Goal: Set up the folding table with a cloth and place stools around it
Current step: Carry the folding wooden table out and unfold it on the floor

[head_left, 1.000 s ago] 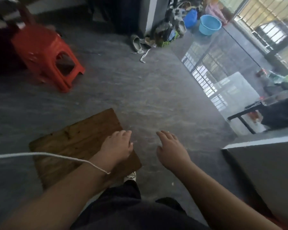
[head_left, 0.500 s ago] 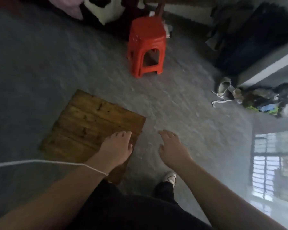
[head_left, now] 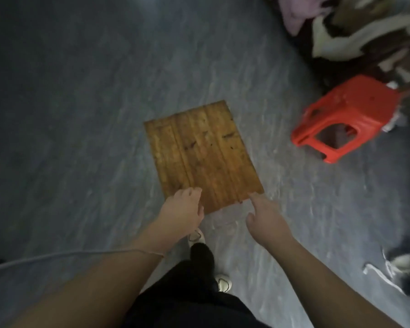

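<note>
Well, worn brown plank tabletop (head_left: 202,157) w/ dark marks; hands empty, loose: left hand (head_left: 184,209), right hand (head_left: 265,218).

Dim, motion-blurred (edges worst)

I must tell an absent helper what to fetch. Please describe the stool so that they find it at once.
Start from the wooden table in the middle of the grey floor. To its right, near the pile of cloth, is the stool. It alone is red plastic, with cut-outs in its sides.
</note>
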A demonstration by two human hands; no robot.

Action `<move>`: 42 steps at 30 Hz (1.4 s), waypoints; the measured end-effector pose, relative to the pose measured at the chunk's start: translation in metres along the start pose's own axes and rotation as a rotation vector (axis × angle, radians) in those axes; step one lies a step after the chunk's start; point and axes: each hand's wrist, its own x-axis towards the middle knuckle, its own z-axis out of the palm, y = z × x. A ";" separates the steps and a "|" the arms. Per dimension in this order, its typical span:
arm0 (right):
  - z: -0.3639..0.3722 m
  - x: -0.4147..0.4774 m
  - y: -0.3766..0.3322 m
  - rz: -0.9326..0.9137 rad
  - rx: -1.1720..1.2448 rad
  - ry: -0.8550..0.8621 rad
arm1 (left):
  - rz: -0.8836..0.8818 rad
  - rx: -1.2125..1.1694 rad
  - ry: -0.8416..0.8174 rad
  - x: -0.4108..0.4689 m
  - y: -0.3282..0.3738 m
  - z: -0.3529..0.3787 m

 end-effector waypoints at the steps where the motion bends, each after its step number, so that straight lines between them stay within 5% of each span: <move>1: 0.003 0.010 -0.004 -0.027 -0.034 -0.005 | -0.022 -0.034 -0.006 0.002 -0.006 0.006; 14: 0.099 0.131 0.021 -0.064 -0.240 -0.234 | -0.153 -0.277 -0.046 0.074 -0.070 0.135; 21: 0.169 0.200 0.070 -0.121 -0.339 -0.328 | -0.213 -0.236 0.010 0.130 -0.079 0.214; 30: 0.221 0.255 0.149 -0.306 -0.694 -0.368 | -0.258 -0.033 -0.121 0.174 -0.071 0.310; 42: 0.228 0.266 0.187 -0.442 -0.737 -0.281 | -0.323 0.055 -0.080 0.179 -0.066 0.323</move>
